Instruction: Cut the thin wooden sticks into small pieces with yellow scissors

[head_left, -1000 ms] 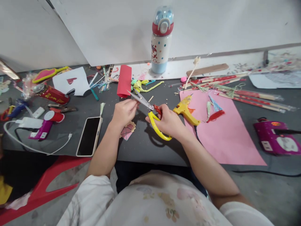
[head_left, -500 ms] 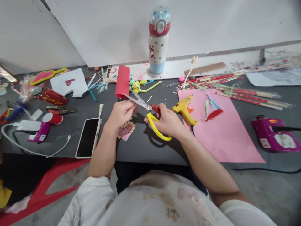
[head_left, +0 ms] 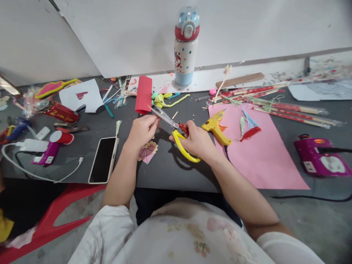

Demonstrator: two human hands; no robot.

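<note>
My right hand (head_left: pixel 196 137) grips a pair of scissors (head_left: pixel 166 118) with yellow handle loops, their blades pointing up and left. A small red piece shows between the fingers near the pivot; I cannot tell what it is. Fingers pinched together, my left hand (head_left: pixel 144 128) is right at the blades, and whatever it holds is hidden. Below it on the table lies a pink heart-shaped craft piece (head_left: pixel 147 152), edged with small pale bits. A red folded paper (head_left: pixel 143 94) lies just beyond the blade tips.
To the right, a yellow glue gun (head_left: pixel 217 126) rests on pink paper (head_left: pixel 264 157) beside several tassels (head_left: pixel 250 134). A phone (head_left: pixel 103 161) is left of my arm. Behind stands a water bottle (head_left: pixel 185 55). Purple power strips (head_left: pixel 324 157) sit at the sides.
The scissor blades look closer together now, their tips shifted slightly right. Both hands stay in nearly the same place.
</note>
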